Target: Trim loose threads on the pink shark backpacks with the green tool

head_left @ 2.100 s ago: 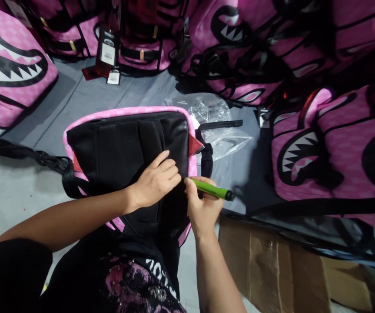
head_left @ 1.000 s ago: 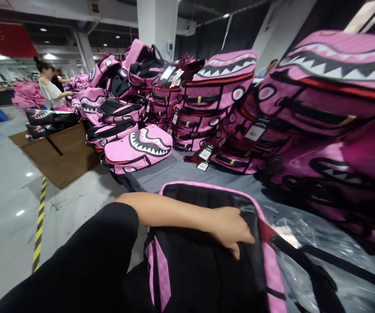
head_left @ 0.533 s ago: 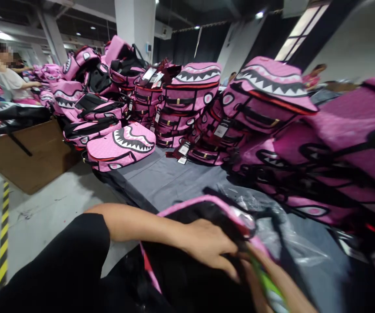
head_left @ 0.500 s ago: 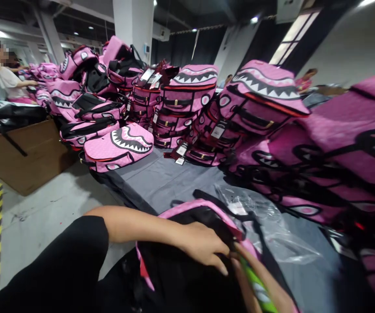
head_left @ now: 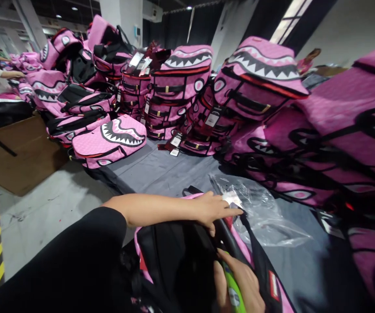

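A pink and black backpack [head_left: 177, 248] lies at the near edge of the grey-covered table, its black side up. My left hand [head_left: 218, 211] rests on its upper edge, fingers spread, the index finger reaching to a black strap. Below it, my right hand [head_left: 239, 282] is wrapped round a bright green tool [head_left: 234, 289], whose tip is hidden near the bag's edge. Just beyond the backpack lies a clear plastic bag [head_left: 272, 221] with a white label [head_left: 232, 198] by my left fingertips.
Stacks of pink shark-mouth backpacks [head_left: 182, 82] line the far side of the grey table [head_left: 161, 167], with more piled at right [head_left: 343, 130]. A cardboard box [head_left: 21, 152] stands on the left floor. Two people are in the background, far left and upper right.
My left hand has moved up and away from my right hand, and its fingers have spread. My right hand has shifted left with the green tool. The view has tilted slightly down.
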A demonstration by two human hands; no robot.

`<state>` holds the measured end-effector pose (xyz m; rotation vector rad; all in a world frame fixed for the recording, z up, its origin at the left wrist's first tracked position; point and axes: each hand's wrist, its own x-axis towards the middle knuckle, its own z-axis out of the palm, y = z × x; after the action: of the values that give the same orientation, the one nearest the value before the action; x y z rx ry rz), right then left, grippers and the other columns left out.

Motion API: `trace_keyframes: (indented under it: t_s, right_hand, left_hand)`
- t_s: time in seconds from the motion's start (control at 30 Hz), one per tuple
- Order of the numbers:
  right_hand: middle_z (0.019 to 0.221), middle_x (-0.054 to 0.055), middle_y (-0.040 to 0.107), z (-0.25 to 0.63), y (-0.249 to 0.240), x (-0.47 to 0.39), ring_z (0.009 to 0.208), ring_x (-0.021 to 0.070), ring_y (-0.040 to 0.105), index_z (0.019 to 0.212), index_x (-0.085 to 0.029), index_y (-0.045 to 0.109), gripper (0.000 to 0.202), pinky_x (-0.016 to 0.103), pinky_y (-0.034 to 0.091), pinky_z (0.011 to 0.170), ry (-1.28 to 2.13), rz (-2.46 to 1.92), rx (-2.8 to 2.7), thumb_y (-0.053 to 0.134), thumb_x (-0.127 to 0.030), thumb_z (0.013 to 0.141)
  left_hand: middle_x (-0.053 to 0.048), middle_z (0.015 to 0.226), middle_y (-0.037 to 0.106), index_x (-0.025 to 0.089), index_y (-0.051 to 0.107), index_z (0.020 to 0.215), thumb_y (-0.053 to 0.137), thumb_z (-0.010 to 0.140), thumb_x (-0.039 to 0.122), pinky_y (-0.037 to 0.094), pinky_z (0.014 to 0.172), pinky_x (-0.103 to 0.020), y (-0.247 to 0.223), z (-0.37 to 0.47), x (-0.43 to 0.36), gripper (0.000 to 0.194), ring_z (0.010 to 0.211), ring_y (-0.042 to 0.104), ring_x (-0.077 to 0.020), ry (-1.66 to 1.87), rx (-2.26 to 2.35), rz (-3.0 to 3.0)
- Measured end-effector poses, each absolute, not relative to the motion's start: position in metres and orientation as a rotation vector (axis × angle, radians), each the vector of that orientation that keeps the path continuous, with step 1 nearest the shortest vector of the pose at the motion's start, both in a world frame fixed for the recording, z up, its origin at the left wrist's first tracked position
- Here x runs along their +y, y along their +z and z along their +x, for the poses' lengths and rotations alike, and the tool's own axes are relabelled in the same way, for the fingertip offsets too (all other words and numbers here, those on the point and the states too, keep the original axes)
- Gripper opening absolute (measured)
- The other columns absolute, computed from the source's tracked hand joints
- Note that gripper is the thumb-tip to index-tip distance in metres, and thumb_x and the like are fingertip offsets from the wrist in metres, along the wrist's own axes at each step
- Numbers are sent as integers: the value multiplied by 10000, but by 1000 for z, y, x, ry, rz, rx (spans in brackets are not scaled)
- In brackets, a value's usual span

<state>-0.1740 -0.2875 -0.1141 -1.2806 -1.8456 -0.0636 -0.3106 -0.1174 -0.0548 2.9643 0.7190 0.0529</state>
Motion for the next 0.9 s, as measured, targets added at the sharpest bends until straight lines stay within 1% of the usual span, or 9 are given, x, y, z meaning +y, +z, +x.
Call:
trace_keyframes:
  t_s: [0.1, 0.2, 0.3, 0.4, 0.47, 0.57, 0.7, 0.77, 0.9]
  right_hand:
    - [959, 66, 761, -168, -115, -284, 846, 281, 733, 1129, -239, 653, 263, 413, 572, 746, -6, -1353, -1835, 593, -360, 904]
    - [887, 70, 766, -168, -118, -282, 830, 280, 738, 1111, -214, 667, 299, 419, 583, 755, 111, -1449, -1667, 560, -407, 910]
    - [907, 97, 764, -174, -122, -287, 860, 283, 744, 1163, -186, 611, 371, 418, 595, 764, 322, -1507, -1435, 573, -441, 897]
    - [929, 98, 763, -175, -120, -293, 851, 264, 750, 1138, -193, 571, 352, 388, 606, 746, 458, -1547, -1397, 606, -438, 887]
    - [934, 82, 764, -171, -117, -293, 844, 253, 748, 1108, -211, 596, 295, 394, 606, 774, 423, -1557, -1505, 618, -410, 891]
    - [955, 54, 766, -161, -112, -289, 830, 225, 742, 1128, -238, 633, 233, 378, 606, 800, 308, -1515, -1634, 621, -312, 907]
    - [992, 42, 769, -153, -107, -282, 816, 211, 736, 1150, -248, 664, 271, 357, 601, 788, 154, -1443, -1766, 655, -209, 881]
    - [1007, 42, 770, -148, -101, -278, 835, 215, 736, 1149, -251, 682, 268, 364, 596, 793, 198, -1430, -1845, 660, -223, 884]
    - [1079, 55, 765, -140, -79, -265, 944, 244, 734, 1148, -243, 704, 283, 385, 589, 834, 525, -1500, -1966, 625, -389, 920]
  left_hand:
    - [-202, 1480, 437, 117, 151, 1573, 805, 687, 524, 369, 1032, -461, -57, -316, -129, 1173, 1330, 430, -351, 214, 673, 3032]
    - [-269, 1554, 304, 111, 112, 1574, 836, 610, 590, 260, 1117, -537, -59, -319, -143, 1297, 1434, 292, -400, 301, 700, 3138]
    - [-274, 1562, 288, 183, 96, 1579, 889, 570, 541, 266, 1107, -533, -66, -317, -148, 1332, 1417, 332, -404, 243, 824, 3180]
    - [-229, 1502, 404, 199, 108, 1578, 865, 647, 496, 329, 1065, -470, -70, -314, -147, 1236, 1301, 476, -351, 177, 856, 3157]
    - [-205, 1482, 438, 188, 132, 1575, 839, 699, 460, 334, 1065, -448, -68, -314, -148, 1158, 1285, 491, -326, 176, 852, 3143]
    - [-179, 1497, 439, 197, 150, 1574, 810, 751, 395, 282, 1121, -459, -63, -313, -152, 1074, 1348, 435, -305, 166, 916, 3121]
    - [-156, 1570, 353, 267, 155, 1579, 745, 814, 413, 211, 1155, -564, -60, -311, -156, 977, 1441, 305, -343, 100, 1132, 3081]
    - [-155, 1564, 356, 254, 165, 1579, 716, 834, 425, 276, 1123, -547, -61, -310, -157, 942, 1406, 341, -344, 62, 1234, 3049]
    - [-133, 1460, 460, 218, 203, 1573, 695, 840, 426, 388, 1017, -463, -62, -309, -154, 907, 1230, 465, -304, 73, 1270, 3048]
